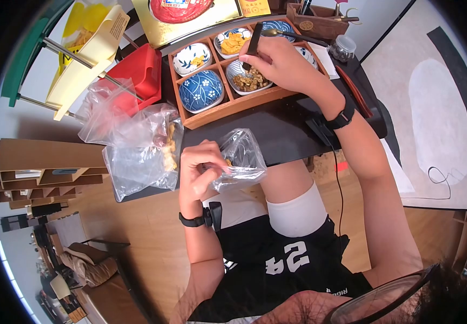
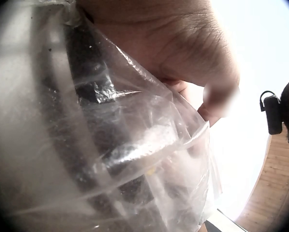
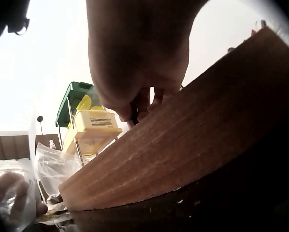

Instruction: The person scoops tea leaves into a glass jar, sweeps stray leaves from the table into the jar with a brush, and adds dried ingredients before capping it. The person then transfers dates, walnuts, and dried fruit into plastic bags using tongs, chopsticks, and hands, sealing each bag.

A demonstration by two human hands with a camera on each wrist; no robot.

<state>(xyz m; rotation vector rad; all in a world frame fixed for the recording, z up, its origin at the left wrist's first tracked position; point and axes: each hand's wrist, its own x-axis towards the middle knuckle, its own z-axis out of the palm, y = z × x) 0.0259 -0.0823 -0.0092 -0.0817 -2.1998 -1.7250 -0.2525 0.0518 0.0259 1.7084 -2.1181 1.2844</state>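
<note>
My right hand (image 1: pixel 285 62) pinches a black flat-handled utensil (image 1: pixel 255 40) over a striped bowl of walnut pieces (image 1: pixel 251 82). The utensil's lower end reaches down to the bowl, partly hidden by the fingers. That bowl sits in the front row of a divided wooden tray (image 1: pixel 244 104), whose side hides the fingertips in the right wrist view. Below the tray, near the table's front edge, my left hand (image 1: pixel 198 164) grips a clear plastic bag (image 1: pixel 247 148) with a few small bits inside. Crinkled plastic (image 2: pixel 134 150) fills much of the left wrist view.
Patterned bowls share the tray, one with yellow dried slices (image 1: pixel 234 43), another blue with flowers (image 1: pixel 201 90). A dark-handled spoon (image 1: pixel 303 38) crosses the back. Clear bags (image 1: pixel 141 154), a red bin (image 1: pixel 136 75) and a tiered rack stand left; a small jar (image 1: pixel 342 48) stands right.
</note>
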